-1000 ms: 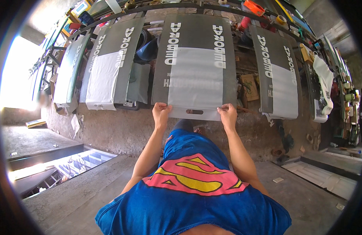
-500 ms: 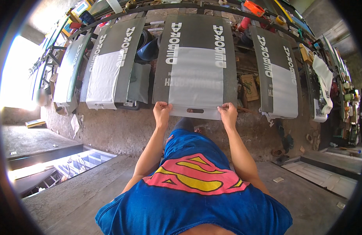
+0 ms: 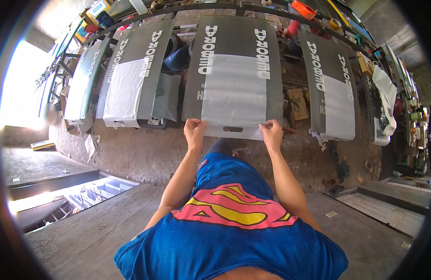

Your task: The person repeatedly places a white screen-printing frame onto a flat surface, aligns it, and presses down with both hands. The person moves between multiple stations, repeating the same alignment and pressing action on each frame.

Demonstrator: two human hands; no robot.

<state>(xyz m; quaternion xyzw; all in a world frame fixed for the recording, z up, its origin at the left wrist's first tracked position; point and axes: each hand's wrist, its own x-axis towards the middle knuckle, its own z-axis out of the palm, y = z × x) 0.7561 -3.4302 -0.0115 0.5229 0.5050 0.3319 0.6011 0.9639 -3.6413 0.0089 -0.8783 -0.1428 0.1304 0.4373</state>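
Observation:
A translucent white plastic bag with a cut-out handle slot lies flat over the near half of a dark flat panel that carries white lettering. At the bag's near left corner, my left hand pinches the edge between thumb and fingers. My right hand grips the near right corner in the same way. Between the hands the near edge, with the slot, is held taut and overhangs the panel's front edge. Some of the panel's lettering shows faintly through the bag.
Similar lettered panels with white bags on them stand to the left and to the right. A brown cardboard box sits below, in the gap right of the middle panel. Behind the panels runs a dark metal rail. An orange tape dispenser is beyond.

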